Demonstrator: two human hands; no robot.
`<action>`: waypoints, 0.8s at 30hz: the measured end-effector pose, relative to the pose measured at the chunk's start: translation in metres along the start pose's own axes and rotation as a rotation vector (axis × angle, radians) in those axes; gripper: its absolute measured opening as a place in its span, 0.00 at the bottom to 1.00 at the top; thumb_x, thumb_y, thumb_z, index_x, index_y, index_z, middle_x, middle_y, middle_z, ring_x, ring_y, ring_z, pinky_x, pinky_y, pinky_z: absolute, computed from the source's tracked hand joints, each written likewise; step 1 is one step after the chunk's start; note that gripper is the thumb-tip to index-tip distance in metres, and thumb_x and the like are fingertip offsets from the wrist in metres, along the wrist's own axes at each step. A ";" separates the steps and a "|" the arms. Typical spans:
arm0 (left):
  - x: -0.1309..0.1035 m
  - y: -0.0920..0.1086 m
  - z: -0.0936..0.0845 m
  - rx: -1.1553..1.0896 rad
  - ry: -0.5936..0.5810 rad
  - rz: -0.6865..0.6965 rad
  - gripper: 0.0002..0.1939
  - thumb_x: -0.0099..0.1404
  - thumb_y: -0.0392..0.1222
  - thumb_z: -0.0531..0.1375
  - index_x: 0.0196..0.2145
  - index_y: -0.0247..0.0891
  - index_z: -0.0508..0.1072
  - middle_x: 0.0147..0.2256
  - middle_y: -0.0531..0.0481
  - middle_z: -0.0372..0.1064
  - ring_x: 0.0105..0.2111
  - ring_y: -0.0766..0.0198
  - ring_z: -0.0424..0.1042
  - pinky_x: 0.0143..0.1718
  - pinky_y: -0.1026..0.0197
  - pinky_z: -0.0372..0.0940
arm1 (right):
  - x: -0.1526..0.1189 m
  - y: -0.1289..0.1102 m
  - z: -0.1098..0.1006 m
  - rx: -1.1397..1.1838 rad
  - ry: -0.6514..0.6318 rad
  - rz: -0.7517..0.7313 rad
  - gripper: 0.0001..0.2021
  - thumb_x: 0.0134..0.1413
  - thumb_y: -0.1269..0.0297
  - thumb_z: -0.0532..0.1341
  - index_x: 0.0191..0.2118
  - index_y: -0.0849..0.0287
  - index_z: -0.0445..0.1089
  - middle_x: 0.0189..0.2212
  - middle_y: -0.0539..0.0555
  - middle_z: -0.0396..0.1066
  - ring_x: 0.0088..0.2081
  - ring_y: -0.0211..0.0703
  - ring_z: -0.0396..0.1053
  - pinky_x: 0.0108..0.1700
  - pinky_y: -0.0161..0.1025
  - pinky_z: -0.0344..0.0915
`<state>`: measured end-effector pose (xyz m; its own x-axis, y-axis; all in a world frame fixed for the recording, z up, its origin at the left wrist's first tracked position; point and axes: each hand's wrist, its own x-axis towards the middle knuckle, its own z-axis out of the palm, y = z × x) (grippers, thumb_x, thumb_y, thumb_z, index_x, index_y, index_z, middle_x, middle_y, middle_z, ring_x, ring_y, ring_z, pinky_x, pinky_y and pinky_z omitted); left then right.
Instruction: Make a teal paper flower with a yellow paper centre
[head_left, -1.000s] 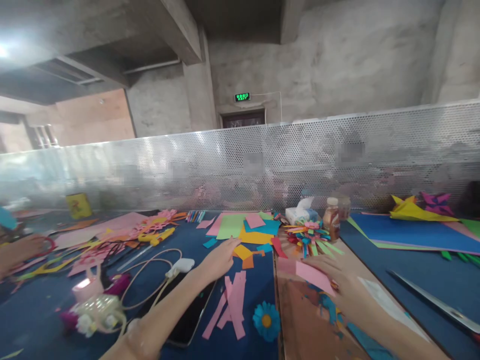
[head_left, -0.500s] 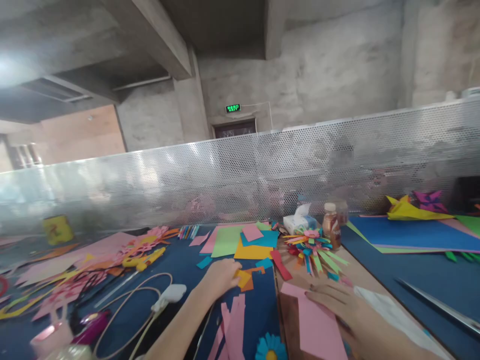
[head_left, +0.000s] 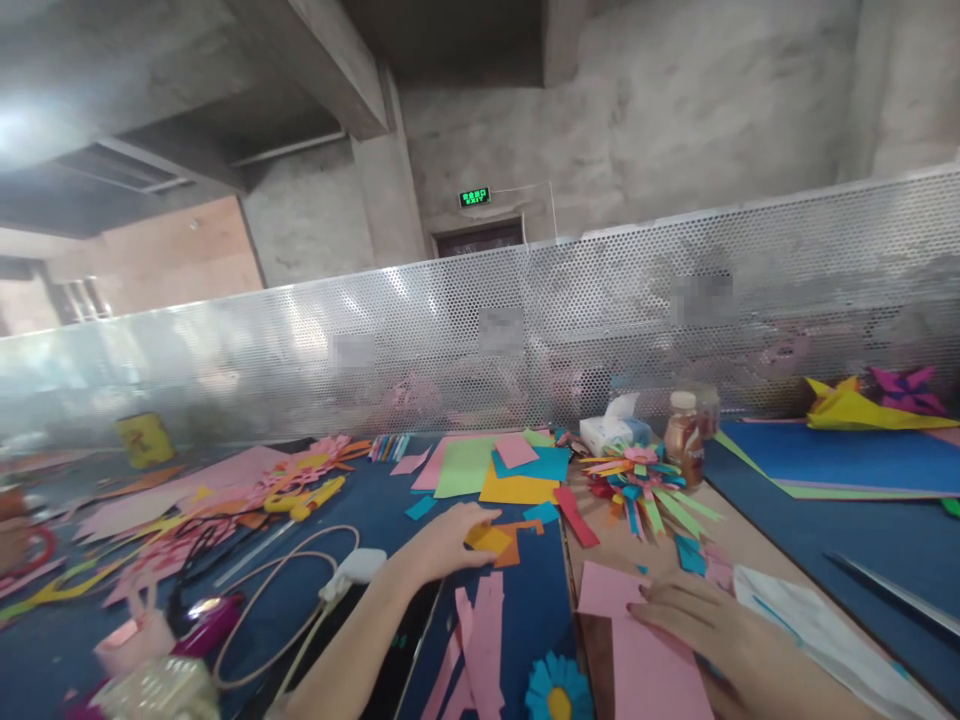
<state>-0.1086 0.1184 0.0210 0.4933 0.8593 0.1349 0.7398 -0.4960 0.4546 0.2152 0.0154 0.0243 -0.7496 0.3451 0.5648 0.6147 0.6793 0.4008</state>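
Observation:
My left hand point(head_left: 454, 540) reaches over the blue table, its fingers curved at a small yellow-orange paper piece point(head_left: 489, 540) that lies on an orange one; the fingers are apart. Fingers slightly spread, my right hand point(head_left: 694, 615) lies on a pink paper sheet point(head_left: 652, 660) on the brown strip. Between the hands, nearer to me, are pink paper strips point(head_left: 480, 640) and a blue paper flower point(head_left: 556, 688) with a yellow centre. Beyond my left hand lie green point(head_left: 465, 467), yellow and blue sheets.
A bottle point(head_left: 683, 440), a tissue box point(head_left: 611, 435) and a multicoloured paper-strip bundle point(head_left: 637, 480) stand beyond my right hand. Scissors point(head_left: 892, 592) lie far right. At left are a white plug point(head_left: 360, 570) with its cable and a yellow tool point(head_left: 304, 498). A perforated metal screen runs behind.
The view has shifted, so the table things appear further right. My left hand's fingers have opened a little at the yellow-orange piece. My right hand stays on the pink sheet.

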 end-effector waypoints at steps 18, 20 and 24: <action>0.005 -0.005 0.003 -0.191 0.136 -0.198 0.11 0.51 0.45 0.58 0.30 0.39 0.62 0.29 0.54 0.61 0.30 0.62 0.63 0.31 0.62 0.59 | -0.006 0.003 0.004 0.083 -0.114 0.082 0.28 0.34 0.80 0.47 0.43 0.57 0.72 0.40 0.51 0.73 0.40 0.47 0.72 0.36 0.43 0.74; 0.008 -0.007 0.004 -0.236 0.163 -0.154 0.08 0.52 0.44 0.57 0.29 0.39 0.63 0.30 0.53 0.64 0.33 0.62 0.65 0.35 0.62 0.60 | -0.004 0.002 0.002 0.157 -0.185 0.087 0.29 0.33 0.80 0.47 0.44 0.59 0.71 0.40 0.53 0.73 0.42 0.48 0.71 0.39 0.45 0.73; 0.012 -0.013 0.006 -0.331 0.219 -0.130 0.09 0.52 0.47 0.59 0.27 0.38 0.66 0.28 0.52 0.68 0.32 0.60 0.68 0.36 0.61 0.62 | -0.004 -0.003 0.001 0.313 -0.249 0.183 0.30 0.33 0.82 0.48 0.46 0.60 0.70 0.42 0.56 0.71 0.46 0.51 0.67 0.44 0.48 0.69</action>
<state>-0.1089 0.1345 0.0112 0.2701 0.9360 0.2257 0.5852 -0.3457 0.7335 0.2162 0.0122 0.0202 -0.6953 0.5973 0.3997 0.6675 0.7429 0.0510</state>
